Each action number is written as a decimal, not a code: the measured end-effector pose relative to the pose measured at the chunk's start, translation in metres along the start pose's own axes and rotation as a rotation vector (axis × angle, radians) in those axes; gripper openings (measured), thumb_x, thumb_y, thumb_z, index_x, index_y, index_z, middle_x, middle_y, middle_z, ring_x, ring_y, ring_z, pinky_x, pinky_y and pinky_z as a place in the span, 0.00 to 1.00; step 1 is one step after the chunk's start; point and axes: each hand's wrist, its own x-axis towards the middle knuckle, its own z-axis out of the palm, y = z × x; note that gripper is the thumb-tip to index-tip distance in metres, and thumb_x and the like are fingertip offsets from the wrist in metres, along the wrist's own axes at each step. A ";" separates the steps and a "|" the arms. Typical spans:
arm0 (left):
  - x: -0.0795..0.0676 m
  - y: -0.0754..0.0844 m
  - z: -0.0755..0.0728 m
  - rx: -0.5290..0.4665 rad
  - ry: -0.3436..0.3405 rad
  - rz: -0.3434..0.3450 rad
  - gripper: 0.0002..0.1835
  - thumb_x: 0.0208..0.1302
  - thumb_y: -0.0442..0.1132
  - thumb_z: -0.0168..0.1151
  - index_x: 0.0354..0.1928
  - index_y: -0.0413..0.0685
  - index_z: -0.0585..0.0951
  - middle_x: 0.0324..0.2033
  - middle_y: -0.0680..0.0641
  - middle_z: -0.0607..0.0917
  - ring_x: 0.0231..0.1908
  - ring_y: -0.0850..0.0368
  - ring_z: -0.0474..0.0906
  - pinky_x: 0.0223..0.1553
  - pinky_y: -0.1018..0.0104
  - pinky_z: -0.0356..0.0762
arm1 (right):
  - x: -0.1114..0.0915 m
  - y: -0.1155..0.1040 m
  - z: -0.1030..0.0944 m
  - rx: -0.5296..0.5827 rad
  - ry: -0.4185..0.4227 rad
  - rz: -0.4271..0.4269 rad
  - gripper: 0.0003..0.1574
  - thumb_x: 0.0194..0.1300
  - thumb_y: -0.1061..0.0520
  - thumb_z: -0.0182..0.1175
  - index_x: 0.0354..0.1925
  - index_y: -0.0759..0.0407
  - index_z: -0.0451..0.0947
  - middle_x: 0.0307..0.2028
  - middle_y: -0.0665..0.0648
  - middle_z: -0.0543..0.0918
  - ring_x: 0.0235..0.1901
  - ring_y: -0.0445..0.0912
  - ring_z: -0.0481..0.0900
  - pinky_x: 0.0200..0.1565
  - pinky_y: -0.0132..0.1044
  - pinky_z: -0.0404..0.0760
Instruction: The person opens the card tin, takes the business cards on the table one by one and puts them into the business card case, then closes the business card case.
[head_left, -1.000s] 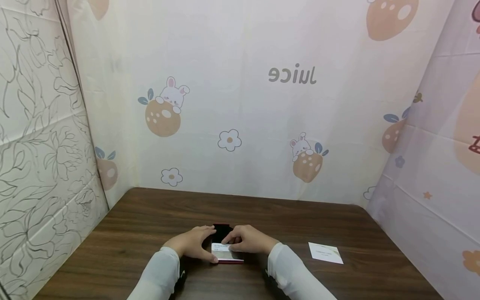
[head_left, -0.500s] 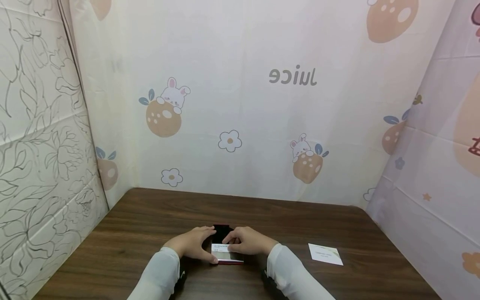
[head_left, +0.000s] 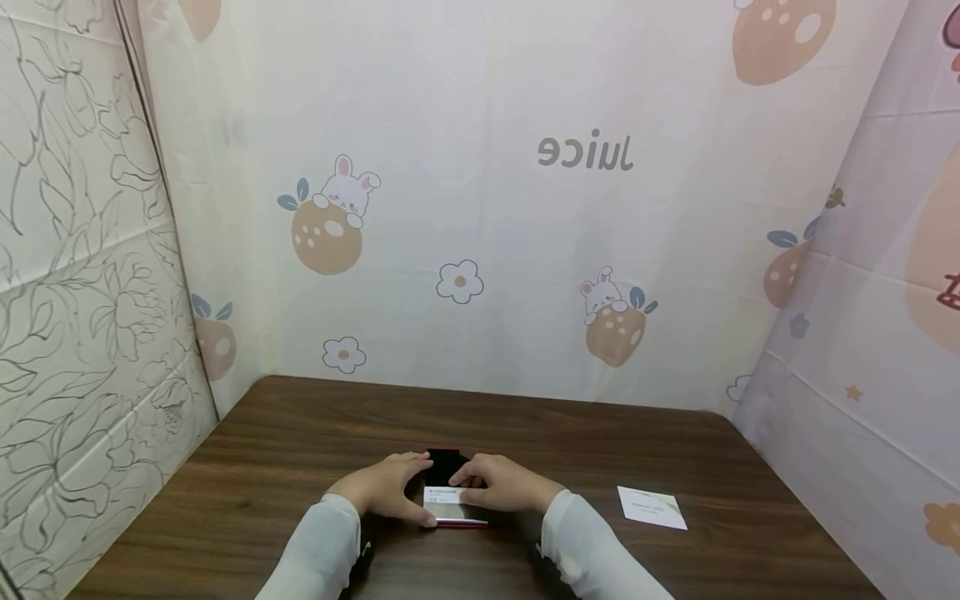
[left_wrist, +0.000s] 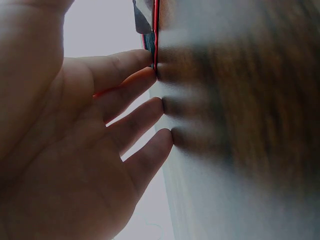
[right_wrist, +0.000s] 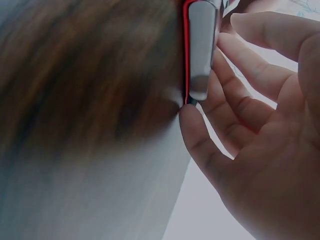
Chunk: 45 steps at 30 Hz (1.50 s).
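A business card case (head_left: 459, 512) with red edges and a shiny silver face lies opened on the table, its black lid (head_left: 442, 467) pointing away from me. On it sits a white printed card (head_left: 441, 496). My left hand (head_left: 386, 486) spans the case's left side, thumb at the near corner and fingers by the lid. In the left wrist view its fingers are fairly straight, the first ones touching the case (left_wrist: 144, 19). My right hand (head_left: 506, 483) bends loosely over the card, thumb and forefinger at it. In the right wrist view its little finger touches the case's end (right_wrist: 200, 55).
Another white card (head_left: 651, 507) lies flat on the dark wooden table (head_left: 330, 425), to the right of my right hand. A printed curtain (head_left: 480, 208) hangs behind the table's far edge, with more cloth at both sides.
My right hand has shifted slightly to the right over the card. The left hand, the case and the loose card on the right stay where they were.
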 end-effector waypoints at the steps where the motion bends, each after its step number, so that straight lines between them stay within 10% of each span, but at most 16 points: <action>1: 0.000 0.000 0.000 -0.002 -0.001 0.000 0.51 0.52 0.61 0.76 0.72 0.41 0.69 0.73 0.41 0.65 0.72 0.40 0.58 0.65 0.38 0.62 | -0.003 0.001 -0.001 -0.011 0.002 -0.002 0.16 0.73 0.55 0.60 0.56 0.56 0.83 0.47 0.47 0.80 0.45 0.36 0.76 0.49 0.35 0.79; 23: -0.001 0.001 0.000 0.021 -0.001 -0.005 0.50 0.52 0.60 0.75 0.72 0.42 0.68 0.73 0.42 0.64 0.72 0.40 0.58 0.65 0.39 0.63 | -0.090 0.044 -0.039 -0.068 0.126 0.150 0.20 0.71 0.51 0.63 0.56 0.59 0.80 0.53 0.55 0.81 0.55 0.56 0.78 0.56 0.56 0.76; 45: -0.001 0.000 0.000 0.008 0.008 -0.007 0.50 0.52 0.60 0.75 0.72 0.43 0.68 0.72 0.42 0.65 0.72 0.40 0.58 0.65 0.39 0.63 | -0.179 0.100 -0.078 -0.048 0.150 0.493 0.30 0.61 0.48 0.72 0.55 0.65 0.80 0.53 0.65 0.82 0.55 0.65 0.78 0.54 0.63 0.74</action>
